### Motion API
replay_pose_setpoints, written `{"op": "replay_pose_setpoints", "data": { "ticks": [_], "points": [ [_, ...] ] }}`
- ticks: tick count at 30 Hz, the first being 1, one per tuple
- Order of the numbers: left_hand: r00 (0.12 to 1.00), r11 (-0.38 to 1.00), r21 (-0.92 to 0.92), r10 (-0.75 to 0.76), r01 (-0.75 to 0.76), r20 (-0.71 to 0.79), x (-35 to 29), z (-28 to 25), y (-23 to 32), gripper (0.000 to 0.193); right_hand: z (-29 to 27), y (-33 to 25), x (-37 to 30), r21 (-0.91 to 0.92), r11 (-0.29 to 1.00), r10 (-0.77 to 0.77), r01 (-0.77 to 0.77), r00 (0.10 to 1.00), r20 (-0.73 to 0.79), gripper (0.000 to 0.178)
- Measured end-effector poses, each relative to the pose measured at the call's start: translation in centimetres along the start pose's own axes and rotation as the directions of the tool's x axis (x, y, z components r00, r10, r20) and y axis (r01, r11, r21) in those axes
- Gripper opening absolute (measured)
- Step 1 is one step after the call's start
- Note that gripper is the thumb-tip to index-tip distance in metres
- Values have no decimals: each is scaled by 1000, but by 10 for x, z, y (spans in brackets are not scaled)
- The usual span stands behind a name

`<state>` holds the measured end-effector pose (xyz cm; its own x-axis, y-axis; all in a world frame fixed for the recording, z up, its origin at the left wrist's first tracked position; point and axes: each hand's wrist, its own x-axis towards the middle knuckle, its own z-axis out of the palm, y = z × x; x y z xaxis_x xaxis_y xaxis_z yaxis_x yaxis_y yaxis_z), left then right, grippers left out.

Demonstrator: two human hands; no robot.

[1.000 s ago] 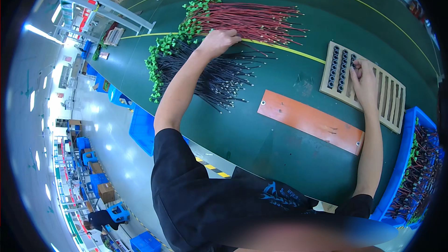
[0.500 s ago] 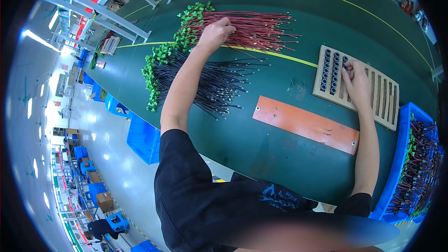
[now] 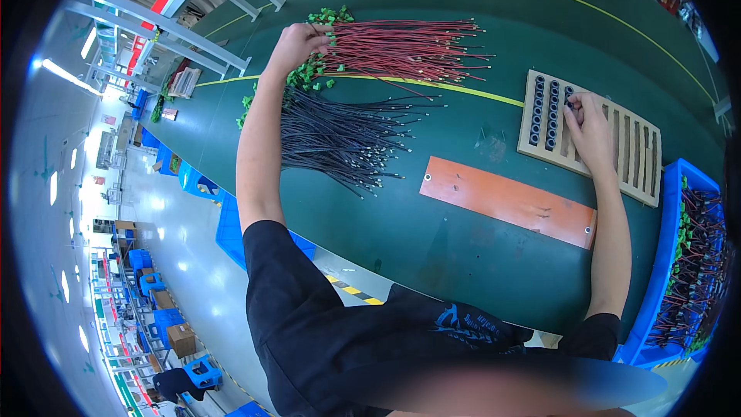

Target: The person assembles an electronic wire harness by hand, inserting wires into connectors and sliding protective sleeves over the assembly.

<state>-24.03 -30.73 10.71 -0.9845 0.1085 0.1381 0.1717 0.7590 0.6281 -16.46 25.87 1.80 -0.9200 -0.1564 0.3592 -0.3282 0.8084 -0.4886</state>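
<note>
A bundle of red wires (image 3: 417, 46) with green connectors at its left end lies on the green table. At that connector end is my left hand (image 3: 299, 45), its fingers bent and closed around the green end of a red wire; the fingertips are partly hidden among the connectors. Nearer me lies a bundle of black wires (image 3: 332, 135), also with green connectors. My right hand (image 3: 590, 125) rests over a slotted wooden rack (image 3: 629, 156), finger and thumb pinched on a small black ring (image 3: 570, 91) in the third row. Two filled rows of black rings stand left of it.
An orange board (image 3: 505, 201) lies on the table before me. At right, a blue bin (image 3: 656, 286) holds many red and black wires with green connectors. Grey metal frame legs (image 3: 193, 50) stand at the far left. Beyond the table's left edge are more blue bins (image 3: 231, 235).
My left hand has moved left along the red wires, from their middle to the green connectors. My right hand stays at the rack. The view has shifted slightly.
</note>
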Motion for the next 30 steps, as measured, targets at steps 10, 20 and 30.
{"op": "replay_pose_setpoints", "data": {
  "ticks": [10, 20, 30],
  "points": [
    [936, 638, 692, 302, -338, 178, 47, 58, -9, 17, -1, -9, -2, 8, 999, 34, -35, 999, 19, 21],
    [942, 743, 615, 336, -265, -1, 62, 67, 20, 29, -7, -7, -1, 5, 997, 77, -77, 997, 32, 21],
    [957, 859, 485, 22, -166, 290, 100, 69, -1, 43, -7, -9, -3, -16, 998, 62, -61, 996, 66, 21]
  ]
}}
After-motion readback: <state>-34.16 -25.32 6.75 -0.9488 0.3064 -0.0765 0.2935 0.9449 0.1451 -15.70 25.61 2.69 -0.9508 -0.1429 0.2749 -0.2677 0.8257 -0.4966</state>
